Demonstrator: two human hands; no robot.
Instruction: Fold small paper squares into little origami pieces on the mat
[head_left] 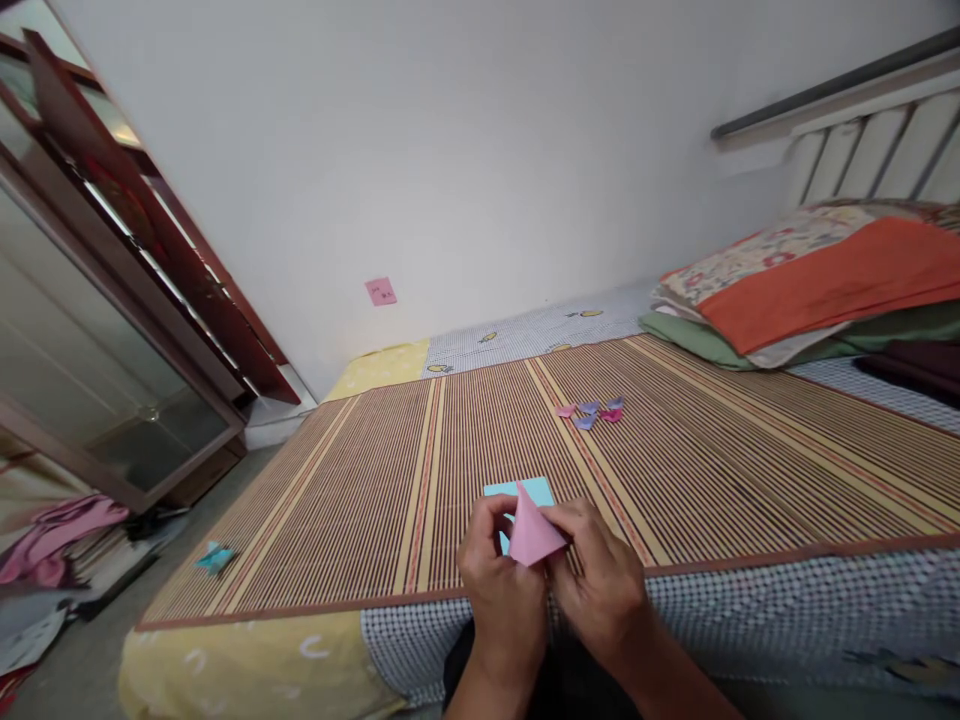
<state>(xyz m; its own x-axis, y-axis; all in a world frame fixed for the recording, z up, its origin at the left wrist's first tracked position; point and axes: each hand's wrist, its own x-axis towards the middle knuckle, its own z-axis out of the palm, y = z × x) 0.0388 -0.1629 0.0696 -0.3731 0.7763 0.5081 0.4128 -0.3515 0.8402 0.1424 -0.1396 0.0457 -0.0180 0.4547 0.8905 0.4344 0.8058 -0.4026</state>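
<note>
A pink sheet of folded paper (531, 535), shaped into a peak with a pointed top, is held between both my hands near the mat's front edge. My left hand (499, 580) grips its left side, fingers curled round. On the right side, my right hand (600, 570) pinches the paper between thumb and fingers. Just behind lies light blue paper (534, 488) on the mat, partly hidden by my hands and the pink piece. Farther back, several small folded paper pieces (589, 412) in pink, purple and magenta rest in a cluster.
A striped bamboo mat (360, 480) covers the bed. A turquoise folded paper piece (215, 558) lies at its left end. Folded bedding (825, 280) is stacked at the right, below a radiator (885, 150). A pink note (381, 291) is on the wall. A glass-fronted cabinet (97, 350) stands left.
</note>
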